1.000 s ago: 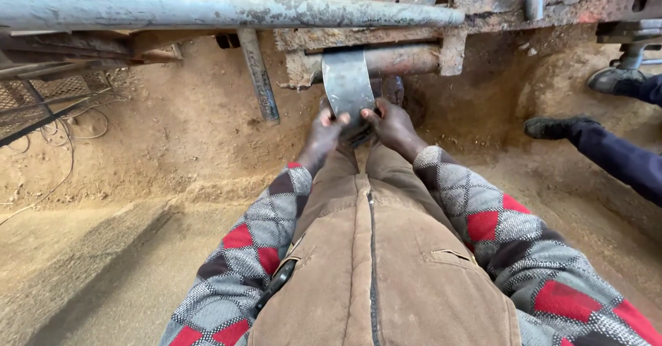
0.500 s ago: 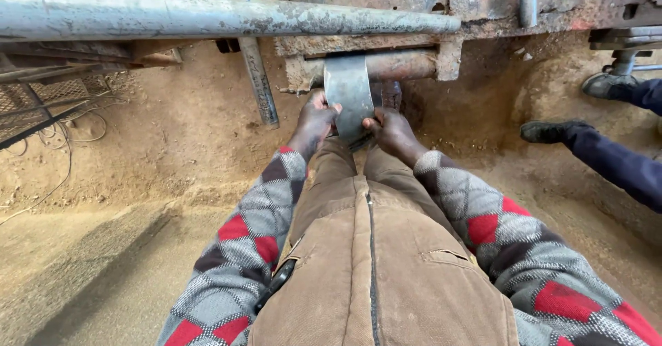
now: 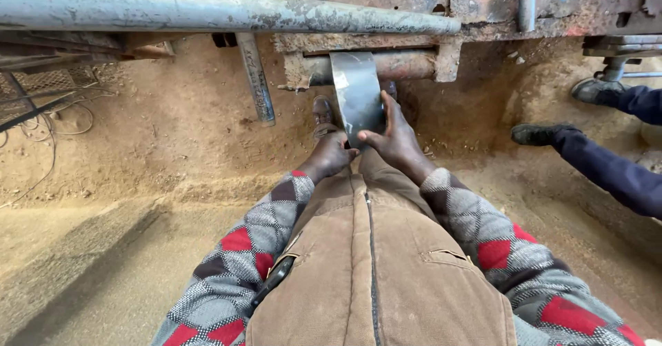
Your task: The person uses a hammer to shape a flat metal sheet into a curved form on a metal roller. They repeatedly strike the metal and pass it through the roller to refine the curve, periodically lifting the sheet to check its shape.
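One curved grey metal strap (image 3: 357,91) hanging over a rusty horizontal bar (image 3: 396,65), left hand (image 3: 329,155) curled at its lower edge, right hand (image 3: 395,139) fingers spread flat against its side; two dark shoes (image 3: 545,134) of another person on the sandy ground (image 3: 138,180) at right

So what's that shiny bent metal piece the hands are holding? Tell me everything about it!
The metal strip is a wide, flat band of grey, shiny metal, smooth with a few dull smudges. Its top end curves over a rusty bar under the machine, and the rest hangs down toward the person. The right hand presses on its lower right edge, fingers laid up along it. The left hand meets its bottom end. Its lowest tip is hidden behind the hands. Sandy ground lies behind it.
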